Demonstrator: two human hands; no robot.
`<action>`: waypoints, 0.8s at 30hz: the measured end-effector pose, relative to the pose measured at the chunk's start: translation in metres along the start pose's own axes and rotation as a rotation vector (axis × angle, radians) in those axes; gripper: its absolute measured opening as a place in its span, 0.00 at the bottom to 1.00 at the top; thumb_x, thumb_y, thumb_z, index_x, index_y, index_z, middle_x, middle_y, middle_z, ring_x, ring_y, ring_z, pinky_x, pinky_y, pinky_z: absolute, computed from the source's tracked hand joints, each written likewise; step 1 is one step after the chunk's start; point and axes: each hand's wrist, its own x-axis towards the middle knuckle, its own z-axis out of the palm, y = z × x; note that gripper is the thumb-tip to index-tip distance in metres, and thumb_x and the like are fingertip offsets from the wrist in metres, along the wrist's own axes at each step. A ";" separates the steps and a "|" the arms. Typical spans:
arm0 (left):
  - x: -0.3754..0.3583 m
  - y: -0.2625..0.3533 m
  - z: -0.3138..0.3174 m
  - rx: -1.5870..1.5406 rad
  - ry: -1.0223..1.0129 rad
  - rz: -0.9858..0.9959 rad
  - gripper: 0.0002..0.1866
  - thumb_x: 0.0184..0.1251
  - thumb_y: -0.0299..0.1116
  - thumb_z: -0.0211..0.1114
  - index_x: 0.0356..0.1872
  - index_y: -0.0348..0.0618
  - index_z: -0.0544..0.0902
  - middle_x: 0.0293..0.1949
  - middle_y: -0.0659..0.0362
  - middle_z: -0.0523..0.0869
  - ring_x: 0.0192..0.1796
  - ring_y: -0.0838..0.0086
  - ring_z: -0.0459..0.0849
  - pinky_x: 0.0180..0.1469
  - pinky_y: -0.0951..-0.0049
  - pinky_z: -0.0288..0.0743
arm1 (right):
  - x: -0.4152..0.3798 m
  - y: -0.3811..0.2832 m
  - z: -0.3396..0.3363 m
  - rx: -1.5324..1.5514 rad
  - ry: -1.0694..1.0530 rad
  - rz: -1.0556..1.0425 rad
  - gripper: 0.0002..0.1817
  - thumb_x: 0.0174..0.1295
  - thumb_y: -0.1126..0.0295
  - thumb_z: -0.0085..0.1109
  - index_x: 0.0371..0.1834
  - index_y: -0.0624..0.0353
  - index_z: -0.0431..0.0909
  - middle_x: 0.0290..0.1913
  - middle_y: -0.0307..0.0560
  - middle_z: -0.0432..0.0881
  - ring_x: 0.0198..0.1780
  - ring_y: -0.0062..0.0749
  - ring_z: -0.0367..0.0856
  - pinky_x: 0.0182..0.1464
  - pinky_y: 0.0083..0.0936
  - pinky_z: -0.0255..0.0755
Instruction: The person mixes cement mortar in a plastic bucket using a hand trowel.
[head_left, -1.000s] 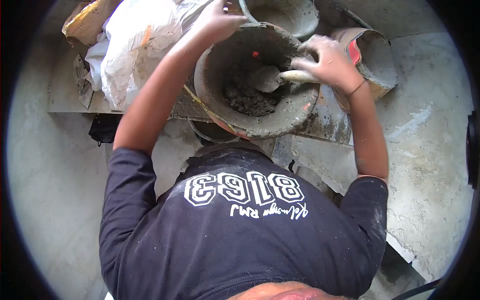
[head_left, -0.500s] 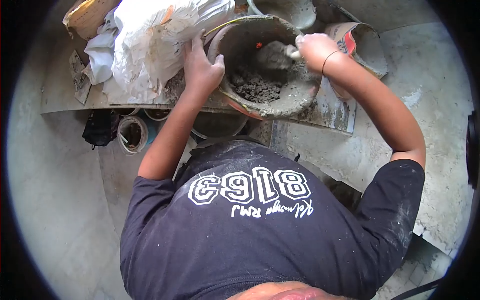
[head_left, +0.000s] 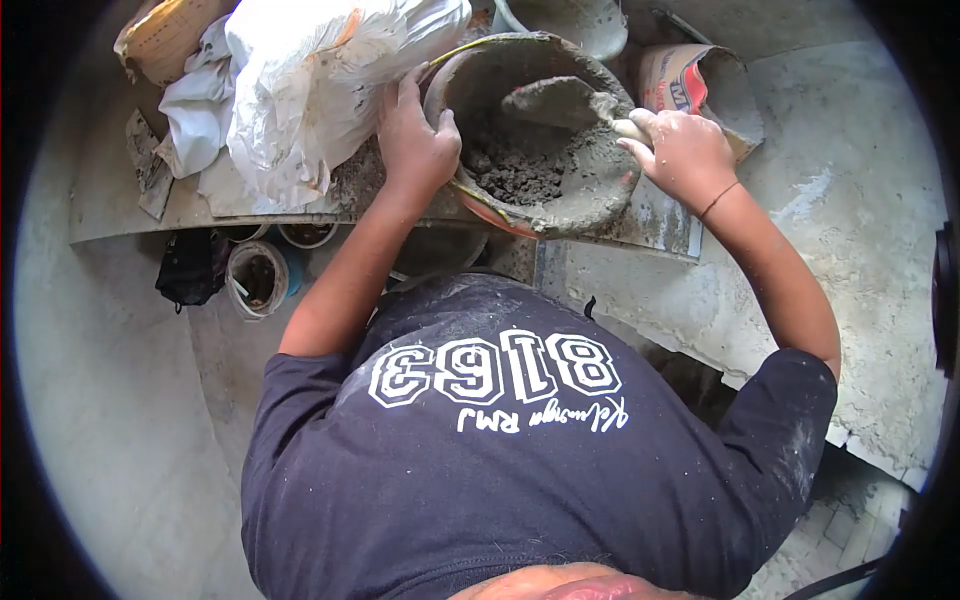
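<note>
A mortar-caked bucket (head_left: 598,195) stands tilted towards me on the work surface, its inside coated in grey. Lumpy grey mortar (head_left: 515,178) lies in its lower part. My left hand (head_left: 415,145) grips the bucket's left rim, with the thumb up at the edge and the fingers along the side. At the right rim, my right hand (head_left: 688,155) is closed around the handle of a trowel (head_left: 550,103). The mortar-smeared blade reaches into the bucket above the mortar. My fingers hide most of the handle.
White plastic sacking (head_left: 290,100) is heaped left of the bucket. Behind stands another grey-smeared container (head_left: 580,25). A torn paper cement bag (head_left: 665,75) lies at the right. Below the ledge sit a small pail (head_left: 258,280) and a black bag (head_left: 190,268).
My right hand has drawn back to the right and slightly down, pulling the trowel towards the right rim. The blade shows more clearly now. My left hand stays at the bucket's rim.
</note>
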 end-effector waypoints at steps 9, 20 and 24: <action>0.003 0.001 0.000 -0.004 -0.003 0.019 0.27 0.52 0.24 0.66 0.58 0.35 0.74 0.56 0.45 0.76 0.60 0.49 0.73 0.66 0.57 0.64 | -0.031 0.052 -0.005 0.561 0.277 0.243 0.18 0.63 0.49 0.61 0.44 0.50 0.83 0.38 0.53 0.86 0.41 0.49 0.84 0.43 0.40 0.76; 0.001 0.004 0.003 -0.093 -0.051 -0.019 0.27 0.55 0.21 0.64 0.59 0.31 0.72 0.58 0.44 0.74 0.63 0.52 0.72 0.69 0.60 0.61 | -0.059 0.199 -0.002 0.074 0.234 0.810 0.22 0.64 0.45 0.54 0.50 0.48 0.83 0.46 0.50 0.86 0.48 0.49 0.84 0.50 0.41 0.77; 0.001 0.003 0.003 -0.125 -0.047 -0.044 0.28 0.55 0.20 0.63 0.60 0.30 0.71 0.59 0.45 0.73 0.64 0.55 0.71 0.70 0.61 0.60 | -0.040 0.227 0.017 -0.122 0.094 0.834 0.18 0.65 0.51 0.54 0.47 0.50 0.84 0.47 0.50 0.86 0.50 0.49 0.84 0.51 0.44 0.77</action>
